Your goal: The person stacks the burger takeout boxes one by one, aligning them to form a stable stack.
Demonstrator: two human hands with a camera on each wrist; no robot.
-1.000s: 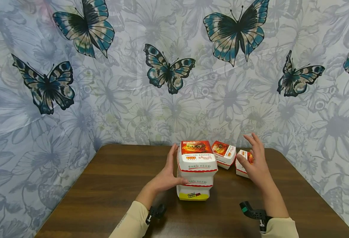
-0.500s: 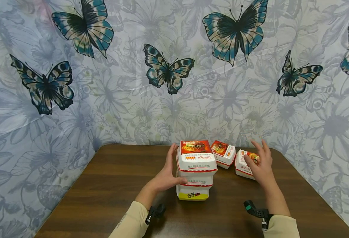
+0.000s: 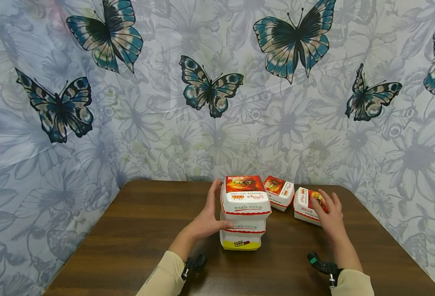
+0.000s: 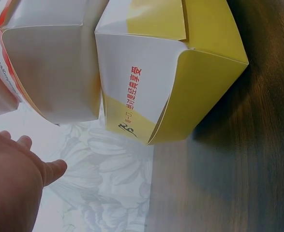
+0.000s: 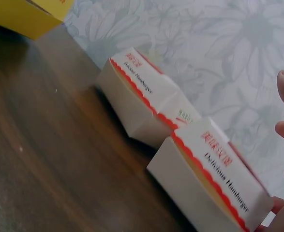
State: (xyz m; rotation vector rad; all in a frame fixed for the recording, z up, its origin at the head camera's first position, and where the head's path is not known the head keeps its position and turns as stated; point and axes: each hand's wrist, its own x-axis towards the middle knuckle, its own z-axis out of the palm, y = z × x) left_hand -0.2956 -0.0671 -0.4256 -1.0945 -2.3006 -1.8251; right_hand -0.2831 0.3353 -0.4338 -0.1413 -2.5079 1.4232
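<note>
The left hand (image 3: 206,220) rests flat, fingers straight, against the left side of a stack of three burger boxes (image 3: 244,211) on the bench (image 3: 128,242). The right hand (image 3: 328,213) lies over a small burger box (image 3: 303,204), fingers spread loosely across its top. Another small box (image 3: 278,191) sits just left of that hand.
</note>
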